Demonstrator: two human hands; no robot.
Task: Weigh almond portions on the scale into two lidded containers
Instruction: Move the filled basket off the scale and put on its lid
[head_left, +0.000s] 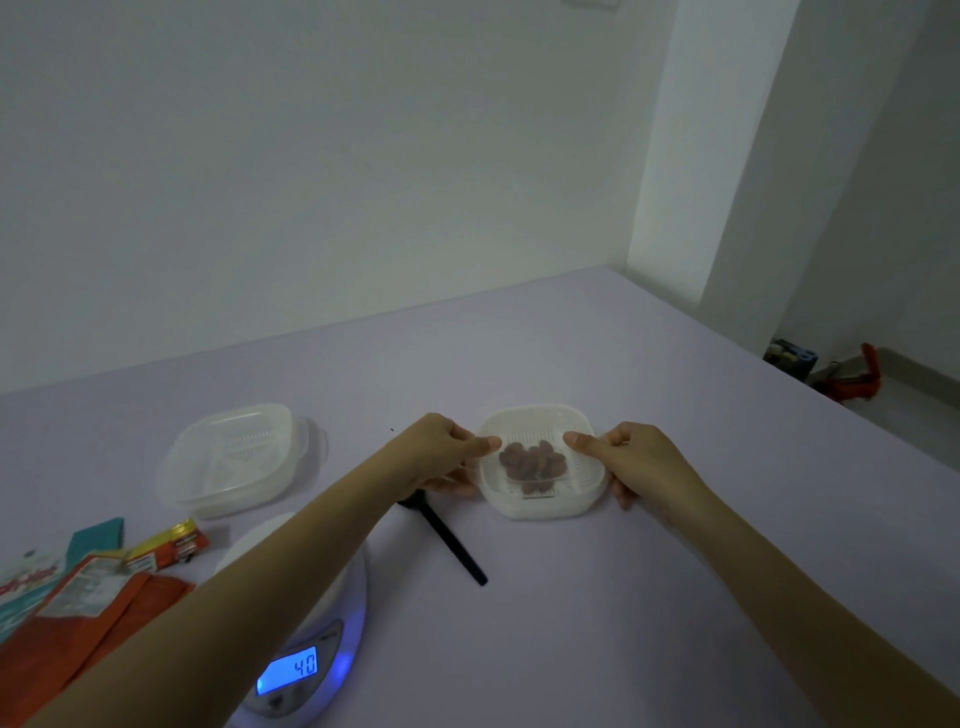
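A translucent white container (540, 506) with brown almonds (532, 461) inside sits on the table with its lid on. My left hand (441, 452) grips its left side, thumb pressing on the lid. On the container's right side my right hand (639, 460) does the same. A second lidded container (234, 460) stands at the left and looks empty. The white scale (306, 623) lies near me under my left forearm, its blue display (288, 667) reading 40. A black spoon (452, 545) lies between scale and container, its bowl hidden under my left hand.
Orange and teal snack bags (78, 603) lie at the left edge. The lilac table (571, 623) ends at a right edge, beyond which red tools (857, 379) lie on the floor. A white wall rises behind the table.
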